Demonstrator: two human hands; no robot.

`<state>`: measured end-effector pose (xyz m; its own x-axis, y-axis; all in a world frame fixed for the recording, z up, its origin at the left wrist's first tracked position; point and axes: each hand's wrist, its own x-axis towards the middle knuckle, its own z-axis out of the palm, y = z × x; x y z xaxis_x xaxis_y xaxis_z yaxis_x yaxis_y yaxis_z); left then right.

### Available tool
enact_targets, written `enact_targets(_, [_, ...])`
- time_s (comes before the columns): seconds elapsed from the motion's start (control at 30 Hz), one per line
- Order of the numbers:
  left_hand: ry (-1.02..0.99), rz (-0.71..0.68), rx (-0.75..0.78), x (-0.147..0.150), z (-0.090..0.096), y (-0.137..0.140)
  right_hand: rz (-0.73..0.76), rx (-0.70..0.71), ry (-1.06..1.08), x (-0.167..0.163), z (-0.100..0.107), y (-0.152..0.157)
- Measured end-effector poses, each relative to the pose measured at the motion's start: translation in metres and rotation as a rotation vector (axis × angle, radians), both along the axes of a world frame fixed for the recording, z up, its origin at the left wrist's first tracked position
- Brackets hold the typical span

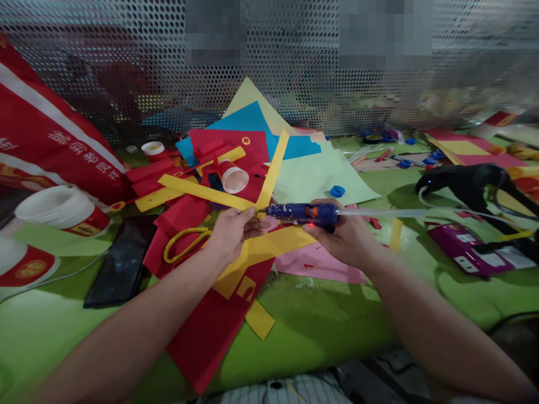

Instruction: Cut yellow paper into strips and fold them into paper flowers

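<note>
- Down at the bottom edge of the frame, a striped cloth (290,394) is cut off, so only a strip of it shows.
- Just above, left of centre, a long red paper sheet (210,342) lies under the forearm, beside a small yellow paper rectangle (260,320).
- At the centre, the left hand (229,234) pinches two flat yellow paper strips, thumb and fingers together where the ends meet. One strip (202,192) runs to the upper left, the other (275,168) to the upper right.
- Right of centre, the right hand (356,235) is wrapped round a dark blue glue gun (290,212), its nozzle at the left fingertips and a clear glue stick (379,212) jutting from the back. A red light glows near the thumb.
- Judging by this, the work seems partway: the strips are cut and brought together in a V, while other cut pieces lie loose around them. Whether glue has already bonded the joint cannot be told; fingers and nozzle cover it.
- Beyond the hands, a white paper cup (234,180) lies tipped among red scraps that partly bury it.
- Farther up, a pale green paper sheet (328,174) bears a blue ring (337,191).
- Across the top, a perforated metal screen (290,95) blurs whatever is behind.
</note>
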<state>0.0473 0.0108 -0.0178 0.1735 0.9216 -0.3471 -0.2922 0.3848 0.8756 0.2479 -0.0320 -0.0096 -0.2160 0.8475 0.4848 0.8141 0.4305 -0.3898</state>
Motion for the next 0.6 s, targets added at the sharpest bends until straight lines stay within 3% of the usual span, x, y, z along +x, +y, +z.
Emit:
enact_targets(0.27, [-0.006, 0.001, 0.013, -0.0003, 0.0016, -0.0007, -0.001, -0.046, -0.026, 0.0025, 0.0015, -0.0005])
enact_targets(0.47, [0.002, -0.001, -0.011, 0.001, 0.0023, -0.0016, -0.028, 0.031, -0.001, 0.0012, 0.0011, 0.0008])
enact_targets(0.6, [-0.014, 0.004, 0.017, 0.0006, 0.0012, -0.0015, 0.016, 0.005, -0.009, 0.0025, 0.0012, 0.0008])
